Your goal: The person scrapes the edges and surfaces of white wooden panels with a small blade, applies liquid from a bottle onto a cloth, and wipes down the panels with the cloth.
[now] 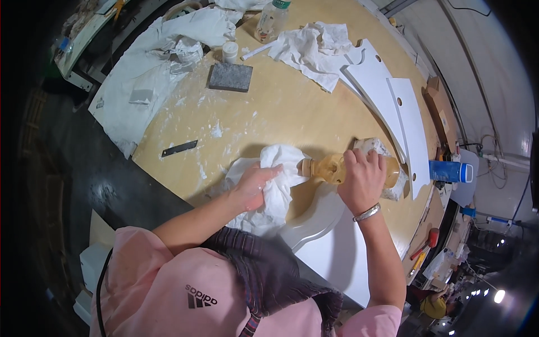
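In my left hand is a bunched white cloth, its folds hanging over the table's near edge. My right hand grips a clear plastic bottle of yellowish liquid from above. The bottle lies tipped on its side in the air, its mouth pointing left against or very close to the cloth. Below them a glossy white curved panel rests at the near edge, partly hidden by the cloth and my right arm. A crumpled, stained wrapped block sits just behind my right hand.
On the wooden table lie a grey sanding block, a dark flat blade and a white rag. A clear bottle and small white jar stand at the back. White panels and a blue bottle are rightward.
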Available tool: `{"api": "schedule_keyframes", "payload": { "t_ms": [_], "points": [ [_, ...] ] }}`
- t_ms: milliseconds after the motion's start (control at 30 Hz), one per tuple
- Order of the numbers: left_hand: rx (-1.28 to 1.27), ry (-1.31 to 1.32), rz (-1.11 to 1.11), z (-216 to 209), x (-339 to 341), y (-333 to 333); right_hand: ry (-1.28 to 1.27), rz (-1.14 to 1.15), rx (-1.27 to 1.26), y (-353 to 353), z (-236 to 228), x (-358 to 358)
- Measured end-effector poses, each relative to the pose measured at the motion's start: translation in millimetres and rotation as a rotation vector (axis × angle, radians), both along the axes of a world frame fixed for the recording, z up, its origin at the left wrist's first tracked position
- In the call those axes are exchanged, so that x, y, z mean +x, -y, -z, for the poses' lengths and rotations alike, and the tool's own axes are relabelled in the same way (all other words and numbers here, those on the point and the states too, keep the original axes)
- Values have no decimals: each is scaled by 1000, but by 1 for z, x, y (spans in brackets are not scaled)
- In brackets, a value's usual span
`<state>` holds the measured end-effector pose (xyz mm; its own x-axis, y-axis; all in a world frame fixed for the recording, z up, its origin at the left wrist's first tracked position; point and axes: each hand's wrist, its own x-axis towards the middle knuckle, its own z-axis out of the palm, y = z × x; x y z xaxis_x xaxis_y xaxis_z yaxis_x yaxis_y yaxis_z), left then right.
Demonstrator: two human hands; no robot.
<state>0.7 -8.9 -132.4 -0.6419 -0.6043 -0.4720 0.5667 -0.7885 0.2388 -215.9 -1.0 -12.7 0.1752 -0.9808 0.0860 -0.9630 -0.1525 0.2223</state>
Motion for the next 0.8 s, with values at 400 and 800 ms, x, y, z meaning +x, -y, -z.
{"api": "schedule_keyframes", "payload": {
  "t_ms": [400,800],
  "points": [
    [14,-3,44,15,-2,-2,49,-83,-54,6,-6,-2],
    [11,-103,22,0,-1,3,317,-91,-65,36,14,-25]
  ]
}}
